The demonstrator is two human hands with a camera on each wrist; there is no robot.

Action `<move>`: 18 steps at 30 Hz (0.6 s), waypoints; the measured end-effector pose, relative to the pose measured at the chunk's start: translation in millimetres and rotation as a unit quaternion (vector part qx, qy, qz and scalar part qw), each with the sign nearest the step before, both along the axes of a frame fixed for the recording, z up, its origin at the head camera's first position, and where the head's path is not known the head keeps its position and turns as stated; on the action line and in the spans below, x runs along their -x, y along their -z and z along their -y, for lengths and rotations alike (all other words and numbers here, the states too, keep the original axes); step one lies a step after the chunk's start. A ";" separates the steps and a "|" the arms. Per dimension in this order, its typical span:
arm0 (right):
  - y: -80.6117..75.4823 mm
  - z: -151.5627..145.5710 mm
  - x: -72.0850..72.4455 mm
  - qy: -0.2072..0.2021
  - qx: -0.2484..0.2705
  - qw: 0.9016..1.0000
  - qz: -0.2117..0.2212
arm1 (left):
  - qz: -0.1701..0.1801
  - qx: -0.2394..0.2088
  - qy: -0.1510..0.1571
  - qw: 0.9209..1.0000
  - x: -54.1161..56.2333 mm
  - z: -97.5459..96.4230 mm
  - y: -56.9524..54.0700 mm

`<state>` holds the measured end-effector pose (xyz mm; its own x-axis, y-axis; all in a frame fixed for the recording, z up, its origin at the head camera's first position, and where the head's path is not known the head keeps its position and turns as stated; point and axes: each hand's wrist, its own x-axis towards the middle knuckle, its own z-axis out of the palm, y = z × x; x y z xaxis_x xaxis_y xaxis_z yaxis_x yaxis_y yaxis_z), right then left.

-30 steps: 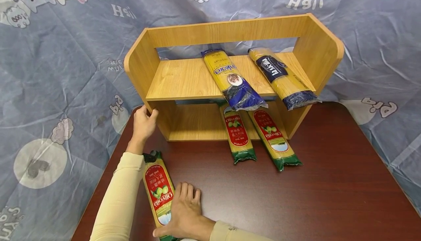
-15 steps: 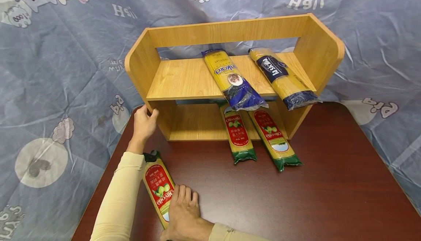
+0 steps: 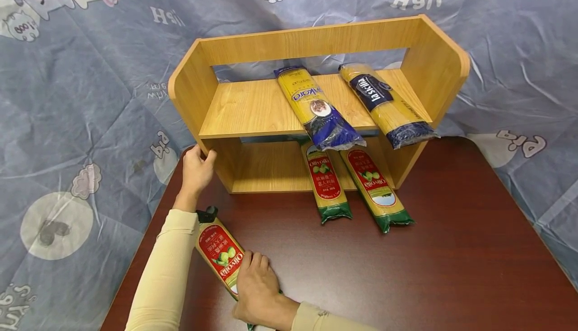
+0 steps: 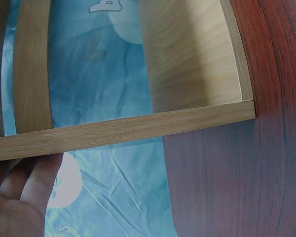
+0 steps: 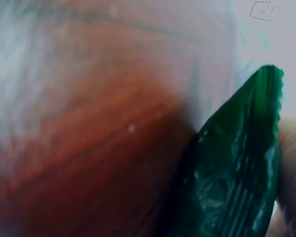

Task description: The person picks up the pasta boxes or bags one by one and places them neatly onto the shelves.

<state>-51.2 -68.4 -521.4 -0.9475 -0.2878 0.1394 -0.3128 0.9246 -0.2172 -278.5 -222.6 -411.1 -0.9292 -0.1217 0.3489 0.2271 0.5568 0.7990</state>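
Note:
A two-tier wooden shelf (image 3: 248, 105) stands at the back of the table. My left hand (image 3: 198, 170) holds the lower part of its left side panel; in the left wrist view, the fingers (image 4: 42, 177) lie against the panel (image 4: 118, 129). At the near left, my right hand (image 3: 258, 286) grips the near part of a spaghetti pack (image 3: 221, 253) with a red label, fingers over its right edge. The pack slants, its far end close to my left forearm. Up close in the right wrist view is its green end (image 5: 232, 173); the hand covers its near part.
On the upper tier lie a blue-and-yellow pasta pack (image 3: 311, 105) and a dark-labelled pasta pack (image 3: 384, 103), both overhanging the front. Two red-labelled spaghetti packs (image 3: 326, 180) (image 3: 372, 185) stick out of the lower tier. A dark clip-like object (image 3: 207, 214) sits by my left wrist.
My right hand has closed round the spaghetti pack, and the pack's near end has swung to the right. My left hand stays on the shelf panel.

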 end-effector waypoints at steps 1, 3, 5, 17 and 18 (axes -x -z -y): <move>-0.3 0.0 0.2 0.003 0.000 1.000 0.001 | 0.000 0.000 -0.001 1.000 -0.3 0.1 0.1; -1.7 0.1 0.2 0.012 0.000 1.000 0.005 | -0.001 0.001 -0.003 1.000 -0.5 0.4 0.4; -2.5 0.3 0.8 0.020 0.005 1.000 0.010 | -0.002 0.003 -0.005 1.000 -0.6 0.6 0.6; -6.6 -7.1 10.4 0.012 0.028 0.999 0.039 | -0.006 0.007 -0.006 1.000 1.2 0.3 1.6; -6.4 -7.9 10.9 0.011 0.034 0.998 0.045 | -0.005 0.007 -0.006 1.000 1.0 0.3 1.7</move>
